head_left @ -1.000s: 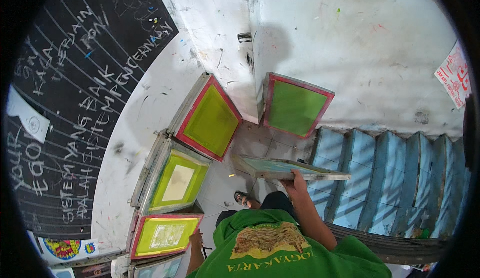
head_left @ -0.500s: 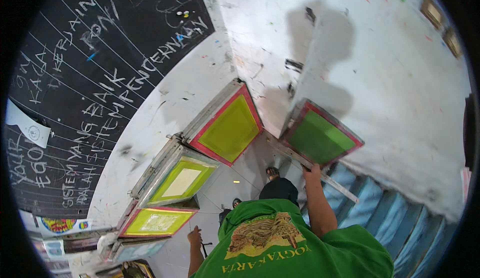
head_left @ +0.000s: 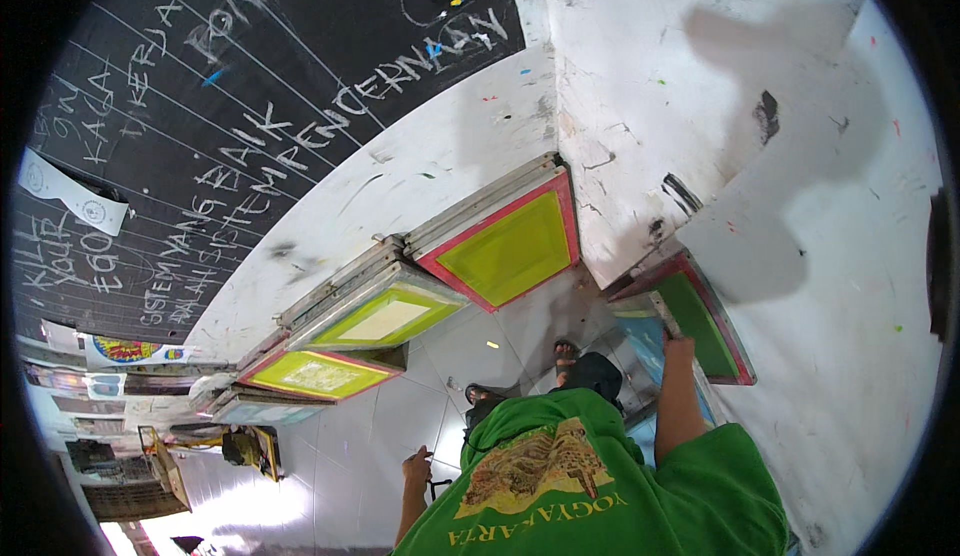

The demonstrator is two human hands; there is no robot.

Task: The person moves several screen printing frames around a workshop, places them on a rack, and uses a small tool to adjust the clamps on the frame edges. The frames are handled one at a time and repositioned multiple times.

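My right hand (head_left: 681,349) is closed on the pale edge of a blue-faced screen-printing frame (head_left: 641,341) at the right. Directly behind it, a screen-printing frame with dark green mesh and a reddish border (head_left: 705,328) leans against the white wall. At the lower left, my left hand (head_left: 416,466) hangs low with curled fingers. A thin dark thing (head_left: 437,486) shows beside those fingers, too small to name. More frames lean along the left wall: a yellow-green one with a red border (head_left: 510,251), one with a pale centre (head_left: 385,319) and another red-bordered one (head_left: 320,372).
A blackboard with chalk writing (head_left: 300,76) covers the upper left wall. My sandalled feet (head_left: 565,353) stand on the grey tiled floor (head_left: 440,366). A yellowish wooden item (head_left: 165,466) stands at the far left. The wall corner lies ahead.
My view has shifted, so the left-hand frames sit farther right. My right hand has moved from the green frame's lower corner to the pale edge of the blue-faced frame, now tilted up.
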